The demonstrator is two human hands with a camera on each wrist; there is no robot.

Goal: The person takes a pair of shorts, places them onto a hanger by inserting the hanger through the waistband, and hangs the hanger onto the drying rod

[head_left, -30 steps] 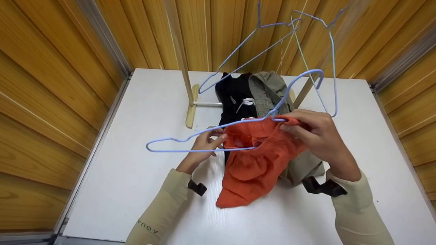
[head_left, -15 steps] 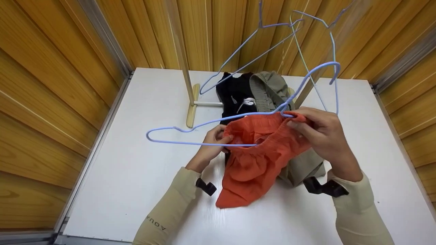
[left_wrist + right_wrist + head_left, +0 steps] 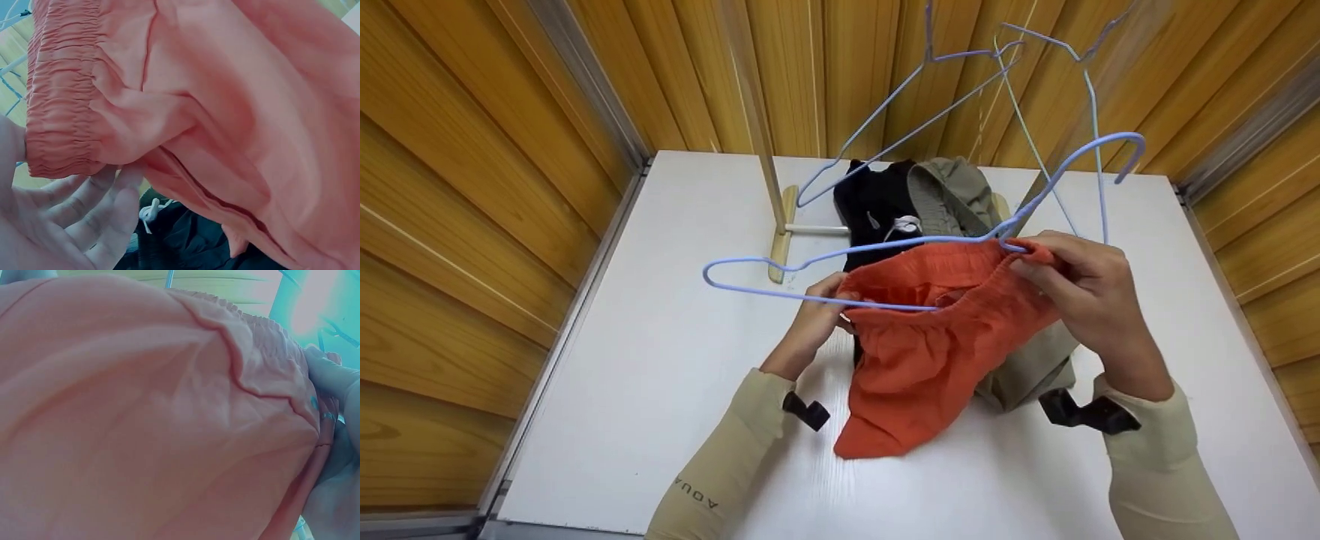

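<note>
Orange shorts (image 3: 919, 360) with a gathered elastic waistband (image 3: 64, 90) hang between both hands, waist opening upward. My left hand (image 3: 819, 315) holds the waistband's left end, thumb on one side and fingers on the other. At the right end, my right hand (image 3: 1084, 289) pinches the waistband between thumb and fingers. A blue wire hanger (image 3: 885, 245) lies across the waist opening, its right part inside the shorts. Its left end sticks out past my left hand, and the hook points up and right. In the right wrist view the shorts' cloth (image 3: 157, 416) fills most of the picture.
Black shorts (image 3: 877, 199) with a white drawstring and an olive garment (image 3: 952, 191) lie on the white table (image 3: 660, 337) behind. A wooden rack (image 3: 765, 142) stands over them, with blue hangers (image 3: 877, 112) hanging at the back. Wood-look panels (image 3: 457, 187) surround the table.
The right hand has moved right, drawing the waistband wider, and the hanger has shifted right and its hook up. The left hand has moved in and taken the waistband's left end.
</note>
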